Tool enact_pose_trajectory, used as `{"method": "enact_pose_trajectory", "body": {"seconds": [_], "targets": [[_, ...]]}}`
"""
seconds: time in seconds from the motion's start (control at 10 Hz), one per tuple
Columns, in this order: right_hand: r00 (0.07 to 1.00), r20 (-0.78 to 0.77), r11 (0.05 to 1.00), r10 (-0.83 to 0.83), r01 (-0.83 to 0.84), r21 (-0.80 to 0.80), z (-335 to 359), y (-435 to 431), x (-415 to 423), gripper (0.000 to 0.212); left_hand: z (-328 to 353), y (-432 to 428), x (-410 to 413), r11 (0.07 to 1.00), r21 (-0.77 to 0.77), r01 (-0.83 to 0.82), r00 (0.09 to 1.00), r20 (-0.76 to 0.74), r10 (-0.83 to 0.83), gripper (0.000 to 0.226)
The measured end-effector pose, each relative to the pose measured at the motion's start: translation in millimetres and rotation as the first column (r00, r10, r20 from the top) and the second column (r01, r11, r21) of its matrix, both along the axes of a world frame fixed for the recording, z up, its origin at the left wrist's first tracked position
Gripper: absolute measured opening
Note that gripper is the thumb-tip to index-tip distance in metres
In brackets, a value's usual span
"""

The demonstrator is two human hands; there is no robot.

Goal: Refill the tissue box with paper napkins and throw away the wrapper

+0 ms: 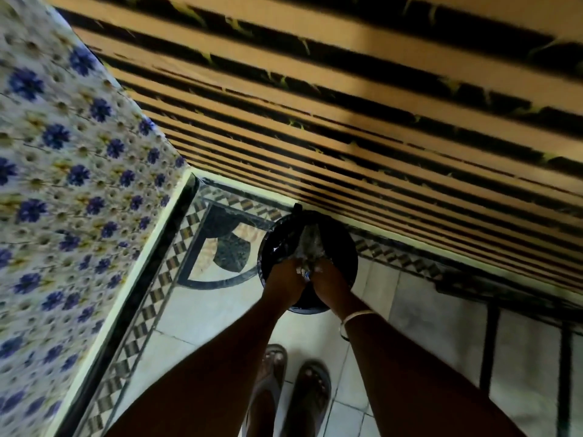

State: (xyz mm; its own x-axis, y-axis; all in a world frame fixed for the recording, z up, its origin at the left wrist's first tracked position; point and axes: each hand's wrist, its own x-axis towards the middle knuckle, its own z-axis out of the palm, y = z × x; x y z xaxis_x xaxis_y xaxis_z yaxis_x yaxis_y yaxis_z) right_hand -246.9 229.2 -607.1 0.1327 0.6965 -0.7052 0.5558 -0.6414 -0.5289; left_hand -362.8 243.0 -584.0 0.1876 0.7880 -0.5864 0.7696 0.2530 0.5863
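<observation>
1. Sandalled feet [291,392] stand nearest the camera, on the tiled floor [426,326]; both forearms reach forward and down.
2. Left hand [284,280] and right hand [329,279] meet over a black bin [345,247] set against the striped wall [347,137].
3. Wrapper [310,247]: crumpled, pale, thin film. Judged very light, soft and somewhat slippery, not fragile; best pinched at a bunched end.
4. Fingers [298,269] of both hands are closed on the wrapper's near end. Its remainder extends beyond the fingertips, over or into the bin opening; which cannot be determined.
5. Tissue box not in view.
</observation>
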Motion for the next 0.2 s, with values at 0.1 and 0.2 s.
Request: {"method": "enact_pose_trajectory", "body": {"seconds": [0.1,0.2], "targets": [[0.961,-0.163,0.972,-0.224,0.233,0.037,54.1,-0.1,-4.7,0.036,58.9,-3.1,-2.3,0.994,0.103,-0.020,0.998,0.054,0.015,0.025],[0.924,-0.237,0.945,-0.301,0.323,0.057,104.3,2.6,-3.3,0.039,121.4,-2.6,-1.1,0.984,0.155,-0.083,0.994,0.089,0.070,0.028]]}}
